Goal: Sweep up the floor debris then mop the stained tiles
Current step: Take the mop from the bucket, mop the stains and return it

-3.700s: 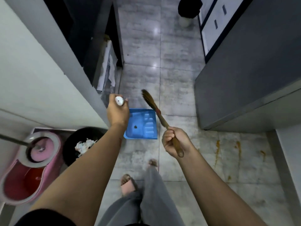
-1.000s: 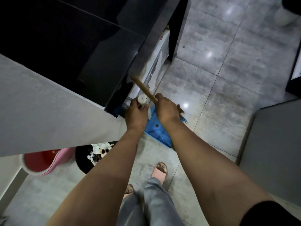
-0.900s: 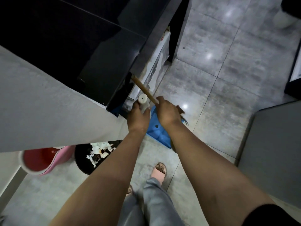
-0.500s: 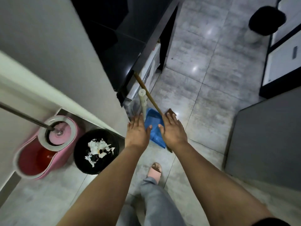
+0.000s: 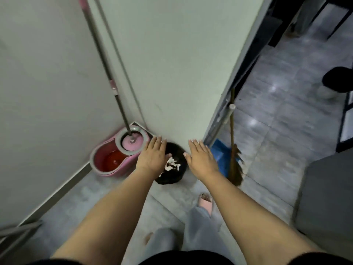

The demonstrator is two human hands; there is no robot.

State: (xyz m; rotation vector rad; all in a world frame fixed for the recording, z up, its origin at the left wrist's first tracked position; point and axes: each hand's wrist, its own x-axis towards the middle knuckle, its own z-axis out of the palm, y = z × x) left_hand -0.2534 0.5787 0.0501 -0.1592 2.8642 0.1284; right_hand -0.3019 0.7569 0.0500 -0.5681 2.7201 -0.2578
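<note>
The brown broom [image 5: 233,150] and the blue dustpan [image 5: 219,153] with its pale handle lean against the wall corner on the right. A pink spin-mop bucket [image 5: 111,159] stands in the corner at the left, and the mop's metal pole [image 5: 107,66] rises from its wringer basket. A black bin [image 5: 172,165] holding white paper scraps sits between them. My left hand [image 5: 153,156] hovers open between the bucket and the bin. My right hand [image 5: 200,157] is open too, just left of the dustpan. Neither hand touches anything.
A pale wall fills the upper left and middle. Grey floor tiles [image 5: 282,119] run off to the right past a dark cabinet. A grey unit [image 5: 328,197] stands at the right edge. A second black bin [image 5: 336,81] sits far right. My sandalled foot [image 5: 205,202] is below the bin.
Both hands have let go of the broom and the dustpan, which now lean at the wall corner. My view has swung left toward the mop bucket, and both hands have moved left over the bin.
</note>
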